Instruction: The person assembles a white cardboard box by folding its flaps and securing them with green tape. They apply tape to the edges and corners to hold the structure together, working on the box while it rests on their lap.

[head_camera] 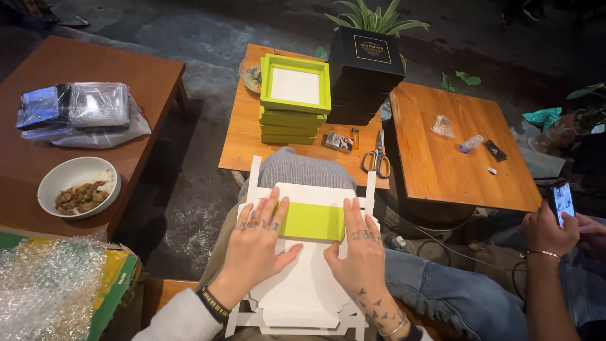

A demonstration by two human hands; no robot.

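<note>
Two hands pressed flat, fingers spread, on one unfolded white cardboard sheet [303, 278] with a green strip, lying on the lap: left hand [255, 243], right hand [360, 252], gripping nothing. One stack of green box lids [294, 101] and one stack of black boxes [365, 69] stood on the desk [246, 136] beside one pair of scissors [377, 158]. One white bowl [77, 187] held food.

A flat white cardboard box blank [303, 278] with a lime-green band across it lies unfolded on the person's lap, side flaps spread, partly creased.
</note>
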